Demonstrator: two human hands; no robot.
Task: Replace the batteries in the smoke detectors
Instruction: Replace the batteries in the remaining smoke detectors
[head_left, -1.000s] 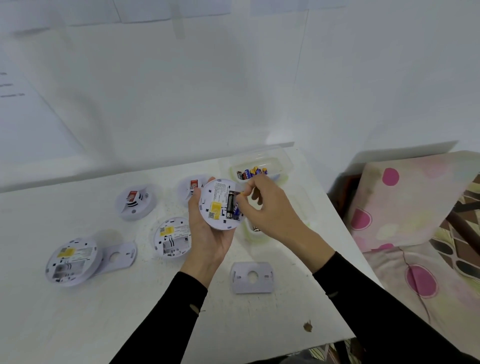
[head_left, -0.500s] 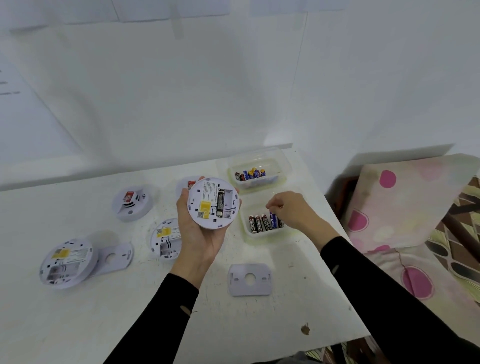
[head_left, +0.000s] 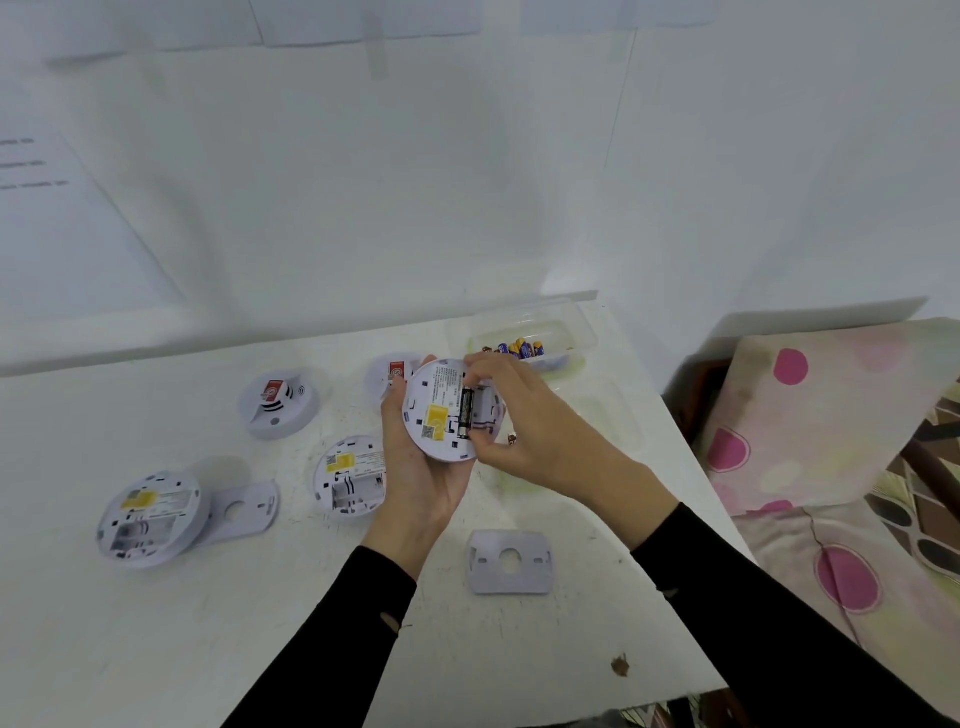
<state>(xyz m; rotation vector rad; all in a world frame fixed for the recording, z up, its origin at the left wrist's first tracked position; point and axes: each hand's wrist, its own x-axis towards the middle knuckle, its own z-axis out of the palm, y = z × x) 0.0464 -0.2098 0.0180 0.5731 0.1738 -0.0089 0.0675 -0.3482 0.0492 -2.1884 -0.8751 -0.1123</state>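
I hold the smoke detector (head_left: 447, 410) back-up in my left hand (head_left: 415, 478), fingers curled under its rim, tilted toward me so the bay shows. The battery (head_left: 465, 414) lies lengthwise, running away from me. My right hand (head_left: 524, 431) pinches its ends, seating it above the desk (head_left: 260, 623).

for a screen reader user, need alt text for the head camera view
The left hand holds a white smoke detector back-up over a white table while the right hand works at its battery. Four more detectors, two mounting plates and a clear tub of batteries lie on the table.
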